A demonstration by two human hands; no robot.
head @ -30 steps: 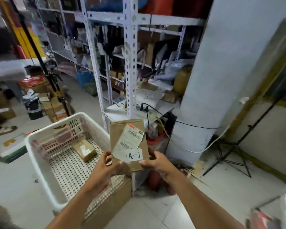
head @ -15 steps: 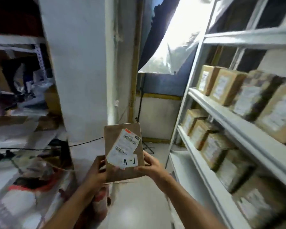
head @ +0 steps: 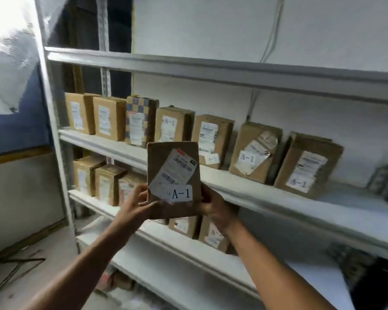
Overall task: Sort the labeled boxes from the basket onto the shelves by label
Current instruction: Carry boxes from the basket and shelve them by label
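A person's left hand and right hand grip the lower corners of an upright brown box labeled A-1, held in front of white shelves lined with similar A-1 boxes.

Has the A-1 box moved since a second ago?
Yes. The A-1 box, then over the basket, is now held in front of the shelf of A-1 boxes.
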